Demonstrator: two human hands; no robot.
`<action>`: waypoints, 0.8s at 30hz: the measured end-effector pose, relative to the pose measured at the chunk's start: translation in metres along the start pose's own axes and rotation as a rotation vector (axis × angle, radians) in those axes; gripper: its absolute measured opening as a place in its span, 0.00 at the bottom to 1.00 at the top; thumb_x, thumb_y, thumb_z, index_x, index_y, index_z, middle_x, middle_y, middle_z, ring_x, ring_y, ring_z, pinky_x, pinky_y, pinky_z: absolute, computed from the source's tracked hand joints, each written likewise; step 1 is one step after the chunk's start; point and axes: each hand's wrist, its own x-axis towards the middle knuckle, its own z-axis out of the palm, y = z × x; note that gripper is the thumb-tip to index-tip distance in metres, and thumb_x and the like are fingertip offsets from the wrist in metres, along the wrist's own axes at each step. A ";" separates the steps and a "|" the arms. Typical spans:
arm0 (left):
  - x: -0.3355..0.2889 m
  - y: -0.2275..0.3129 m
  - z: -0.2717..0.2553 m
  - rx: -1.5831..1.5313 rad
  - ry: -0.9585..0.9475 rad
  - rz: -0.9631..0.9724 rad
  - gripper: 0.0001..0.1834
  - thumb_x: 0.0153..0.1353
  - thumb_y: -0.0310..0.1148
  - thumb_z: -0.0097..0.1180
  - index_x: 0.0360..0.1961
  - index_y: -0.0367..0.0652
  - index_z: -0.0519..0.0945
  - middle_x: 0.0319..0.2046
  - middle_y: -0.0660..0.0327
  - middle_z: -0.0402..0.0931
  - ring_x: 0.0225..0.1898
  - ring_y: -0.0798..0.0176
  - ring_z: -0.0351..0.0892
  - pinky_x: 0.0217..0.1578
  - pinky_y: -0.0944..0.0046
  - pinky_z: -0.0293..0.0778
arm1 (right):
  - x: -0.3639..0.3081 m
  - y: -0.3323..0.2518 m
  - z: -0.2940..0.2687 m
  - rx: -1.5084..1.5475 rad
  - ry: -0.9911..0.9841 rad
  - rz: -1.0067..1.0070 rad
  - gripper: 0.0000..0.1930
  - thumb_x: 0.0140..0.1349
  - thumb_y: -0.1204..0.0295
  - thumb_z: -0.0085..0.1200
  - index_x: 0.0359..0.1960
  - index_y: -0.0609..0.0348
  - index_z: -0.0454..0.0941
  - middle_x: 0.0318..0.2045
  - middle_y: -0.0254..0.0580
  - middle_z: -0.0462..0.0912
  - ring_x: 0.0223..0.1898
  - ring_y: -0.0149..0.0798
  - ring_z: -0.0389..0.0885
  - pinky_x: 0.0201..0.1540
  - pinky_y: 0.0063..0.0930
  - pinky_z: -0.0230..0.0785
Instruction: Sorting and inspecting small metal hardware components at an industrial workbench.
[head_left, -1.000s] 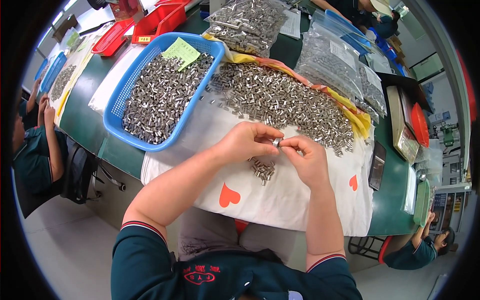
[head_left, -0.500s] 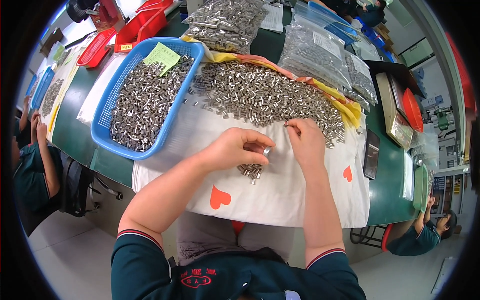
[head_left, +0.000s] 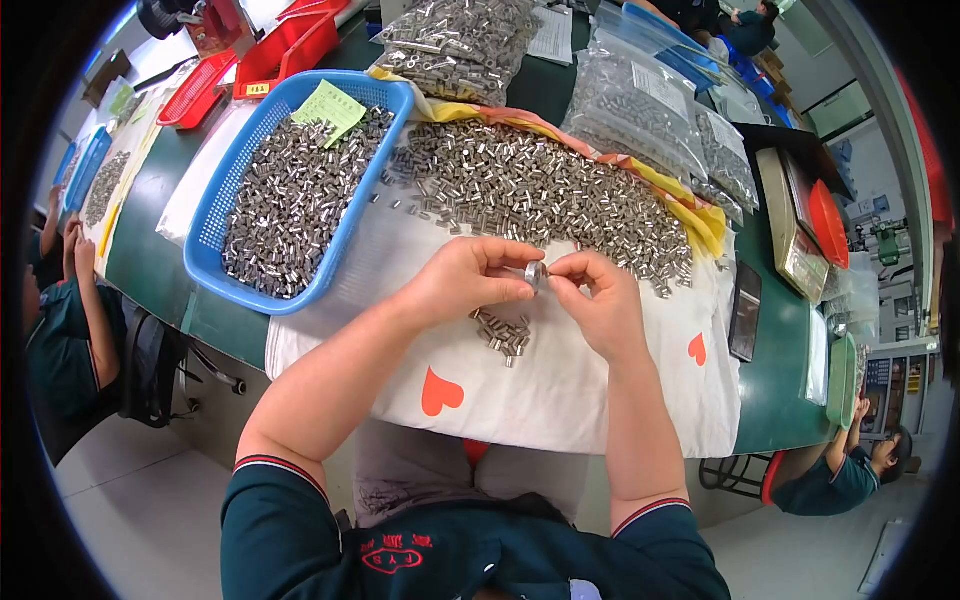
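Between the thumb and fingers of my left hand [head_left: 462, 278] is a round metal ring [head_left: 536, 275], held on edge. My right hand [head_left: 603, 300] is closed in a pinch right beside the ring, on a small metal sleeve mostly covered by the fingertips. Whether the sleeve touches the ring or enters it, I cannot tell. Below the ring, a small heap of metal sleeves [head_left: 507, 338] lies on the white cloth [head_left: 560, 400]. Beyond both hands spreads a large pile of similar short sleeves [head_left: 560, 190].
A blue basket [head_left: 207, 225] full of sleeves stands at the left, with a green paper slip [head_left: 330, 110] on top. Bags of metal parts [head_left: 455, 50] line the back. A dark phone-like slab [head_left: 744, 310] lies at the right. Other people sit at both sides.
My right hand has moved left from the edge of the large pile to the ring, bringing a small sleeve. My left hand has turned the ring slightly and uncovered more of the small heap.
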 end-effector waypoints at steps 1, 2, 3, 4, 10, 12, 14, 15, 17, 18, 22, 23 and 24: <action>0.000 0.000 0.001 0.001 0.000 0.001 0.20 0.50 0.21 0.57 0.47 0.36 0.72 0.33 0.65 0.75 0.34 0.76 0.73 0.35 0.76 0.71 | -0.001 0.000 0.000 0.065 -0.023 -0.032 0.05 0.49 0.81 0.53 0.28 0.61 0.77 0.26 0.31 0.77 0.27 0.24 0.72 0.32 0.17 0.64; 0.000 0.001 0.002 0.018 0.014 0.008 0.20 0.50 0.21 0.57 0.47 0.36 0.73 0.33 0.65 0.75 0.34 0.76 0.73 0.35 0.76 0.71 | -0.001 -0.001 0.000 0.066 -0.023 -0.033 0.05 0.49 0.81 0.53 0.28 0.61 0.77 0.26 0.31 0.77 0.27 0.24 0.72 0.32 0.17 0.64; -0.001 0.001 0.003 0.035 0.028 0.015 0.19 0.50 0.21 0.57 0.46 0.36 0.73 0.32 0.64 0.75 0.34 0.76 0.73 0.35 0.75 0.71 | -0.001 -0.003 0.000 -0.001 -0.034 -0.051 0.05 0.49 0.80 0.54 0.28 0.61 0.77 0.25 0.31 0.77 0.27 0.24 0.72 0.32 0.17 0.64; -0.001 0.000 0.002 0.035 0.031 0.014 0.19 0.50 0.21 0.57 0.46 0.36 0.73 0.32 0.64 0.75 0.34 0.76 0.73 0.35 0.75 0.71 | -0.002 -0.005 0.000 -0.066 -0.048 -0.068 0.05 0.48 0.80 0.54 0.28 0.61 0.77 0.25 0.32 0.76 0.27 0.24 0.72 0.31 0.17 0.64; -0.003 0.003 0.002 0.073 0.023 -0.007 0.20 0.50 0.22 0.57 0.47 0.35 0.73 0.33 0.63 0.76 0.33 0.75 0.73 0.35 0.75 0.72 | -0.004 -0.008 0.001 -0.140 -0.038 -0.074 0.05 0.48 0.80 0.55 0.28 0.61 0.77 0.24 0.33 0.77 0.26 0.25 0.72 0.31 0.18 0.65; -0.002 0.003 0.003 0.067 0.033 0.001 0.20 0.50 0.22 0.57 0.46 0.35 0.73 0.33 0.63 0.76 0.33 0.75 0.74 0.35 0.75 0.72 | -0.003 -0.008 0.003 -0.132 -0.025 -0.097 0.04 0.48 0.80 0.55 0.28 0.62 0.77 0.24 0.34 0.77 0.26 0.26 0.73 0.30 0.19 0.65; -0.002 0.002 0.003 0.096 0.043 0.005 0.19 0.50 0.22 0.57 0.46 0.36 0.74 0.32 0.63 0.76 0.33 0.75 0.74 0.35 0.75 0.72 | -0.004 -0.009 0.004 -0.128 -0.011 -0.116 0.04 0.47 0.80 0.55 0.27 0.62 0.77 0.24 0.35 0.77 0.25 0.27 0.74 0.30 0.19 0.66; -0.002 0.002 0.003 0.129 0.056 0.009 0.19 0.50 0.22 0.58 0.46 0.36 0.74 0.32 0.64 0.76 0.33 0.75 0.74 0.35 0.75 0.71 | -0.004 -0.010 0.003 -0.196 -0.021 -0.138 0.04 0.47 0.80 0.54 0.27 0.62 0.77 0.24 0.36 0.78 0.25 0.28 0.74 0.30 0.20 0.66; -0.004 0.003 0.004 0.187 0.075 0.002 0.19 0.49 0.22 0.58 0.46 0.36 0.74 0.32 0.64 0.76 0.33 0.75 0.74 0.35 0.75 0.71 | -0.005 -0.010 0.007 -0.258 -0.032 -0.158 0.04 0.47 0.80 0.54 0.27 0.63 0.77 0.24 0.37 0.78 0.25 0.29 0.75 0.30 0.20 0.66; -0.004 0.003 0.004 0.247 0.093 -0.003 0.19 0.49 0.23 0.58 0.45 0.36 0.74 0.32 0.64 0.77 0.33 0.75 0.74 0.35 0.75 0.72 | -0.005 -0.010 0.009 -0.311 -0.019 -0.182 0.04 0.48 0.79 0.53 0.27 0.62 0.77 0.24 0.40 0.77 0.25 0.33 0.76 0.29 0.22 0.67; -0.002 0.004 0.002 0.193 0.075 -0.012 0.19 0.49 0.22 0.58 0.45 0.37 0.74 0.32 0.63 0.77 0.33 0.75 0.74 0.35 0.74 0.72 | -0.003 -0.012 0.006 -0.216 0.013 -0.214 0.04 0.49 0.77 0.53 0.27 0.62 0.76 0.23 0.39 0.77 0.23 0.33 0.75 0.27 0.24 0.66; -0.001 0.000 0.000 0.169 0.064 -0.014 0.19 0.49 0.22 0.58 0.45 0.36 0.74 0.32 0.63 0.77 0.33 0.75 0.74 0.35 0.74 0.72 | -0.003 -0.011 0.004 -0.212 0.015 -0.217 0.04 0.49 0.77 0.53 0.27 0.62 0.76 0.23 0.39 0.77 0.23 0.33 0.75 0.27 0.24 0.66; -0.002 -0.002 -0.001 0.144 0.052 -0.017 0.19 0.49 0.23 0.59 0.45 0.36 0.74 0.32 0.63 0.77 0.34 0.74 0.74 0.35 0.74 0.72 | -0.002 -0.009 0.003 -0.171 -0.040 -0.135 0.04 0.49 0.78 0.54 0.28 0.62 0.76 0.21 0.35 0.76 0.23 0.29 0.73 0.27 0.21 0.65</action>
